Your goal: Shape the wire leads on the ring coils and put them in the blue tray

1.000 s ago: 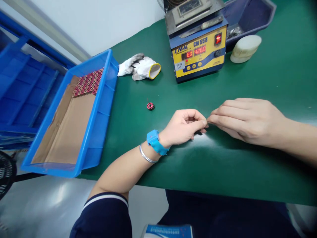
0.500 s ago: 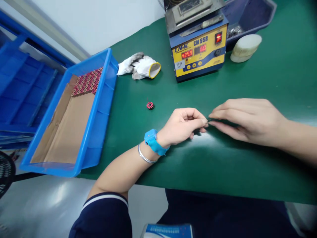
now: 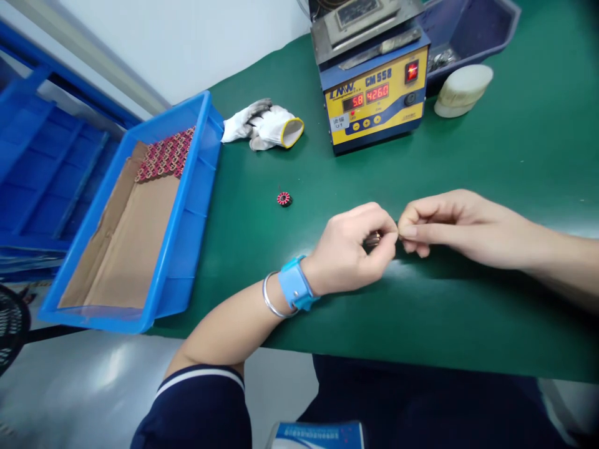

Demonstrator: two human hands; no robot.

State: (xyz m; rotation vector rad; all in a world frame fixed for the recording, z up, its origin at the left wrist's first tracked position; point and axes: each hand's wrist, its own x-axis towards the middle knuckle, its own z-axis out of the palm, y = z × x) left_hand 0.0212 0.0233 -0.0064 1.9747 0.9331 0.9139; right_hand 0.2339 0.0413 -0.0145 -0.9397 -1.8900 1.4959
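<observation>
My left hand (image 3: 355, 252) is closed in a pinch above the green table. Inside its curled fingers shows part of a copper-coloured wire coil (image 3: 373, 239); the rest of it is hidden. Fingertip to fingertip with it, my right hand (image 3: 461, 227) is pinched shut at the thin wire that ran between the hands; the fingers now cover that wire. A small round coil with red segments and a dark side (image 3: 284, 199) lies on the table, up and to the left of my left hand, with a thin wire end sticking up.
At left stands a blue bin (image 3: 187, 206) lined with cardboard, rows of red coils at its far end. White gloves (image 3: 269, 126) lie beside it. A yellow-fronted heating unit (image 3: 374, 109) with lit displays stands behind my hands, near a pale oval block (image 3: 463, 92) and a dark bin (image 3: 486, 31).
My left hand has rolled over, turning its back upward, and its fingers have curled. My right fingers have folded into a pinch against the left fingertips. The unit's displayed numbers differ.
</observation>
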